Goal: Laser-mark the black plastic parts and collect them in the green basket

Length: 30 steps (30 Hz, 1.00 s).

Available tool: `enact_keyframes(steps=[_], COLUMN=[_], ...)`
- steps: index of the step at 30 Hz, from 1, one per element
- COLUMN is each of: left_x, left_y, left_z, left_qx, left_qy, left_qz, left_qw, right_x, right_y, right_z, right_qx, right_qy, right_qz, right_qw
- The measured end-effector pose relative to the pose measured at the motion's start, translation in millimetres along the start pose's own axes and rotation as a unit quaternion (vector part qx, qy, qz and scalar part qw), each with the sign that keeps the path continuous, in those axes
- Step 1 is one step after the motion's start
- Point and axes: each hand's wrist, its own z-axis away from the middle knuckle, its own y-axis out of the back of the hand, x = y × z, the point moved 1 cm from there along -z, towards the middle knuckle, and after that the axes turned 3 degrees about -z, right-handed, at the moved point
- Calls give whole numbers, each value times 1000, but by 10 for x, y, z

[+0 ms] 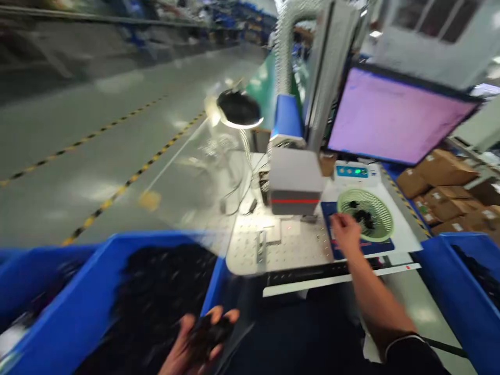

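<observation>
My left hand (182, 349) is palm up at the lower middle, its fingers curled around a clump of small black parts (209, 333). Blur hides what kind of parts they are. It is beside the right edge of a blue bin (113, 271), which holds a heap of similar black pieces (164, 291). My right hand (347, 234) is at the left rim of a light green mesh basket (385, 213), with its fingers drawn together; I cannot make out anything between them. Several black pieces (364, 219) lie inside the basket.
A perforated metal plate (297, 239) lies under a grey machine head (296, 179) with a red stripe. Behind are a lit ring lamp (239, 109) and a monitor (398, 114). Another blue bin (457, 281) and cardboard boxes (441, 177) are on the right.
</observation>
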Motion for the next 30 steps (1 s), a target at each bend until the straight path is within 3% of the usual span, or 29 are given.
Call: enact_keyframes(steps=[2, 4, 6, 7, 9, 12, 14, 17, 20, 22, 26, 30], left_x=[-191, -300, -340, -349, -365, -401, -431, -475, -509, -523, -498, -382], left_y=[-12, -87, -172, -214, -296, -396, -445, -510, -575, -605, -617, -508], left_z=[125, 65, -71, -135, -225, -283, -307, -342, -370, -385, -404, -374], left_qx=[-58, -120, -157, -172, -197, -207, -173, -77, -7, 8, -52, -112], left_qy=[-29, -35, -30, -22, -4, 23, 46, 76, 81, 82, 65, 26], left_qz=[-8, -29, -47, -54, -70, -100, -128, -184, -228, -244, -238, -209], left_qw=[998, 992, 986, 983, 978, 973, 975, 977, 970, 966, 968, 971], right_x=[108, 164, 111, 36, -193, -616, -853, -1038, -1049, -1010, -827, -460], right_y=[253, 353, 305, 240, 60, -215, -332, -413, -445, -466, -567, -783], right_z=[-155, -215, -105, 15, 347, 889, 1154, 1365, 1437, 1449, 1329, 929], right_qx=[91, 158, 144, 104, -40, -293, -390, -458, -464, -462, -432, -328], right_qy=[5, 8, 18, 25, 47, 99, 136, 167, 149, 122, 22, -62], right_qz=[53, 85, 55, 29, -27, -92, -124, -150, -139, -127, -108, -67], right_qw=[994, 984, 988, 994, 998, 946, 902, 860, 862, 869, 895, 940])
